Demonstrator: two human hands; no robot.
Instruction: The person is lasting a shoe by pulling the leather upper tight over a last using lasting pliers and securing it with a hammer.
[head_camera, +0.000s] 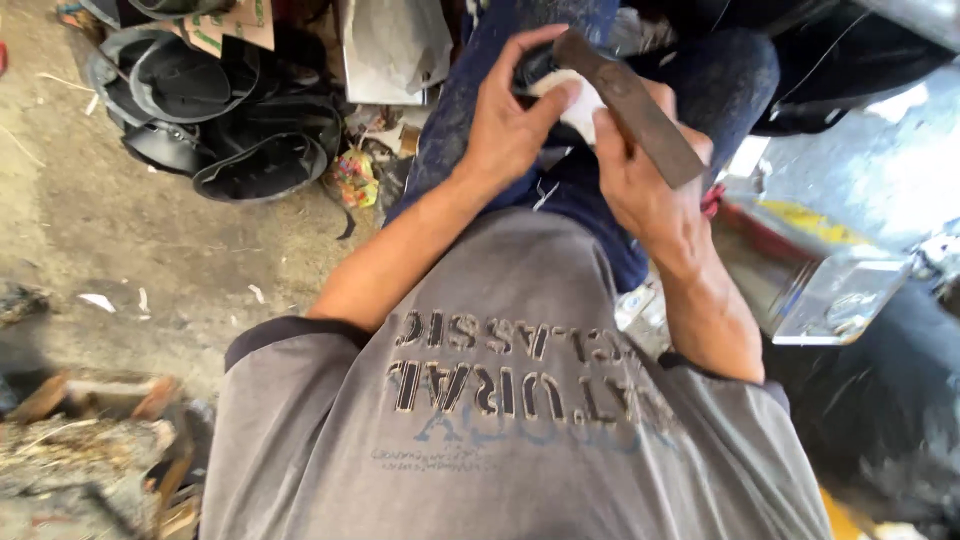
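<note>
Head view: left hand clasping half-hidden black-and-white piece, right hand closed around flat rusty tool.

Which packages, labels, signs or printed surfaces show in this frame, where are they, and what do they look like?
Cardboard piece: top left, over the black rubber tubes; tan with green print.
Crumpled wrapper: on the ground beside the person's left knee; small, multicoloured.
Shirt print: on the grey shirt's chest; dark block lettering.
No screens or signs.
</note>
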